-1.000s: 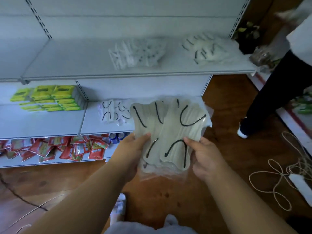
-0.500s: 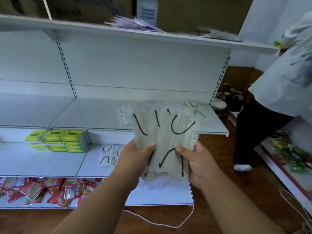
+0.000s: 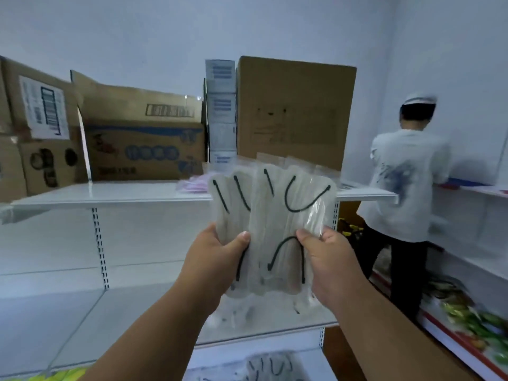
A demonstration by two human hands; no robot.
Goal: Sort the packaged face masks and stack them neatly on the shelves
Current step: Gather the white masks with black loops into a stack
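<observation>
Clear-wrapped masks [image 3: 275, 215] pinched by left hand [image 3: 217, 259] and right hand [image 3: 327, 259] before top shelf [image 3: 110, 192].

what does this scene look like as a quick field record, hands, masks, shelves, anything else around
left hand: grips the lower left of the mask packets, thumb in front
right hand: grips the lower right of the same packets
mask packets: clear packets fanned out, white masks with black ear loops, held up in front of the shelves
top shelf: white, carries cardboard boxes and a pinkish packet
middle shelf: white, more mask packets lie on it behind the hands
other person: stands at right, back turned, facing another shelf
</observation>
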